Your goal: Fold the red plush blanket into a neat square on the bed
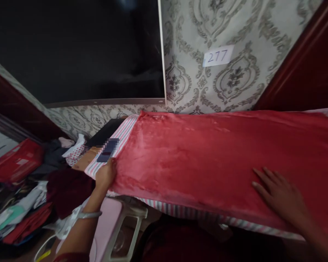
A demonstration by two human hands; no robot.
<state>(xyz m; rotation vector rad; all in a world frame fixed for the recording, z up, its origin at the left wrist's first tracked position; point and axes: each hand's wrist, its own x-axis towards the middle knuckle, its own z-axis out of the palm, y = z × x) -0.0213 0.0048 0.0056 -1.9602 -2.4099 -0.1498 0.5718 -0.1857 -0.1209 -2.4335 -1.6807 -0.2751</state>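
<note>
A plush red blanket (196, 156) is spread over a long surface with a striped cloth (127, 127) under it, whose pink, grey and white stripes show at the left end and along the front. My left hand (106, 174) is closed at the blanket's front left corner, its fingertips partly hidden by the hand itself. Just beyond that hand a dark phone (107, 151) lies on the striped cloth. On the right, my right hand (281, 196) rests flat on the blanket with its fingers spread.
Behind stands a large black screen (98, 51) against patterned wallpaper, with a paper marked 277 (218, 56) beside it. Piled clothes (24, 214) and a red box (19, 160) are at the left. A pink stool-like seat (109, 214) stands below the front edge.
</note>
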